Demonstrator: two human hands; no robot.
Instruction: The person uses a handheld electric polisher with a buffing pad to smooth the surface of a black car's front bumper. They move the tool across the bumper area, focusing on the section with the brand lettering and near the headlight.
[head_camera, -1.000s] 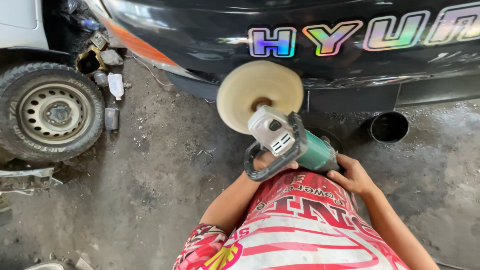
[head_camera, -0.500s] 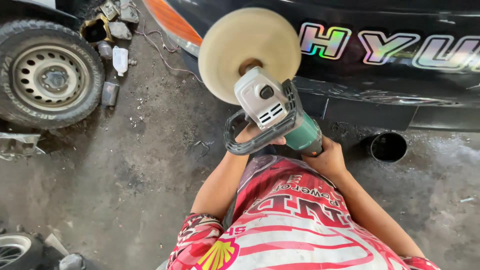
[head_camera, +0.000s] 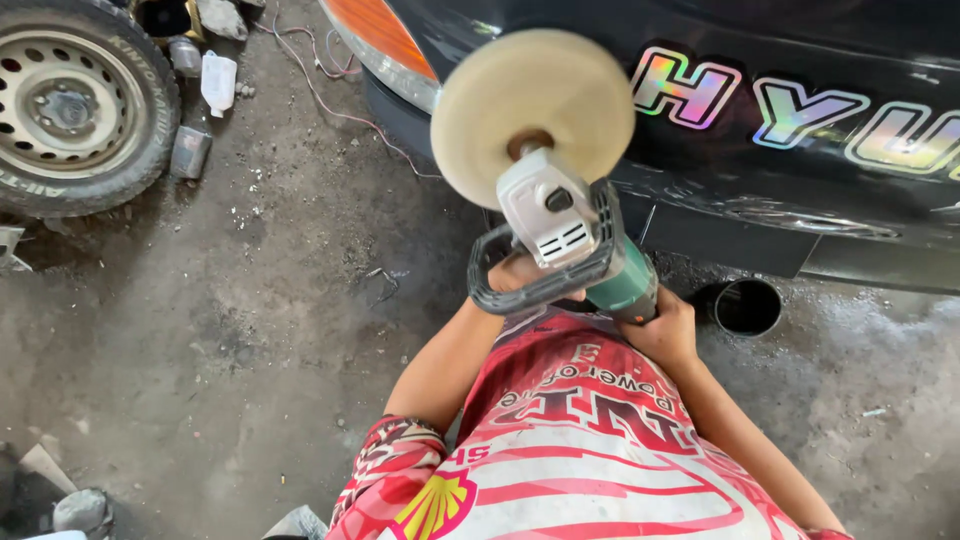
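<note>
Two hands grip one green-bodied polisher (head_camera: 575, 250) at frame centre: left hand (head_camera: 525, 275) curled round its black loop handle, right hand (head_camera: 660, 330) wrapped round its body, one cream round pad (head_camera: 535, 105) near the one black car (head_camera: 800, 150).

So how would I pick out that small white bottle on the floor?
Start at the big wheel lying on the concrete at the upper left. Just off its right edge sit a few small containers; the white plastic bottle is the pale one, while its neighbours are dull grey and metallic.
</note>
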